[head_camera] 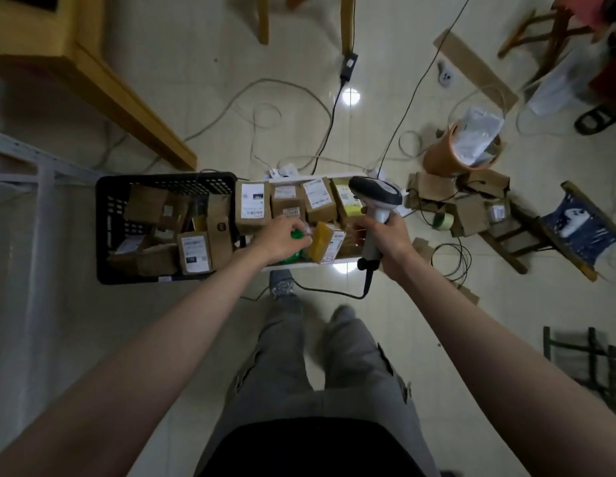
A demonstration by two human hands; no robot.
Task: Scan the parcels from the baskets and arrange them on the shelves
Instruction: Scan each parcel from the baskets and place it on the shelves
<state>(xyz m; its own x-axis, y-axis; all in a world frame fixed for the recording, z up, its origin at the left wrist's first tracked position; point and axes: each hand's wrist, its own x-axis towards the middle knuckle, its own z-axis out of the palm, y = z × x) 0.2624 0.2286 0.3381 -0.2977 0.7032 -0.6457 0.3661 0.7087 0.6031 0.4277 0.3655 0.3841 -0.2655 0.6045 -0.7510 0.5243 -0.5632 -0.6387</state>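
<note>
The left hand [282,237] reaches down into the white basket [301,265], its fingers curled around a green item [297,235] that is mostly hidden under the palm; what the item is cannot be told. Just beside those fingers, touching or nearly touching them, a small yellow parcel [326,243] with a white label lies tilted in the same basket. The right hand [385,235] is wrapped tight round the grip of a white and grey barcode scanner [376,197], whose head points left over the parcels; its black cable [328,291] trails down from the handle and across the floor towards the person's feet.

Behind the hands, a row of brown cardboard parcels [253,207] with printed labels stands upright along the far side of the white basket. Directly to the left, touching it, sits a black plastic crate [105,232] filled with more brown boxes lying at mixed angles. Further left stands a white metal shelf frame [41,187]. To the right, well apart from the baskets, loose flattened cartons [468,208] lie on the tiled floor near an orange bin [440,156] and a small wooden stool [574,228]
</note>
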